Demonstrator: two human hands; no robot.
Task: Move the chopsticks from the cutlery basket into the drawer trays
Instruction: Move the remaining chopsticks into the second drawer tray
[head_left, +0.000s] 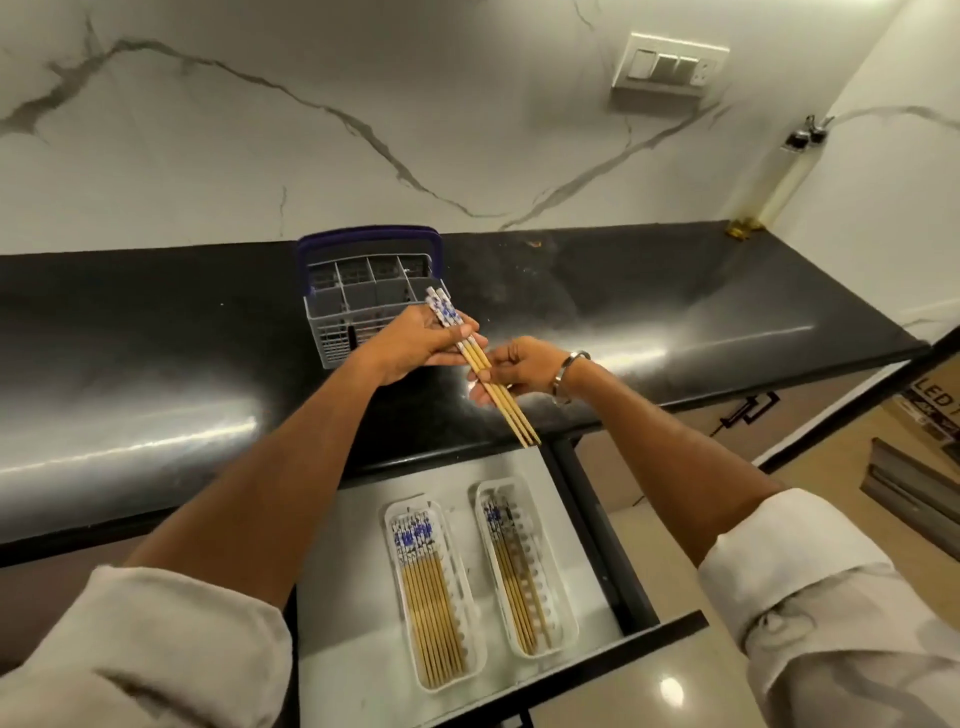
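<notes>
I hold a small bundle of bamboo chopsticks with blue-and-white patterned tops (480, 364) over the black counter, my left hand (415, 345) gripping the tops, my right hand (519, 369) pinching mid-shaft. They look light, stiff, smooth; a mid-shaft hold should stop them fanning apart.

The cutlery basket (363, 301) is set on the countertop (156, 332) behind the open drawer (363, 519), in which two trays (434, 592) (524, 566) of chopsticks are laid side by side.
</notes>
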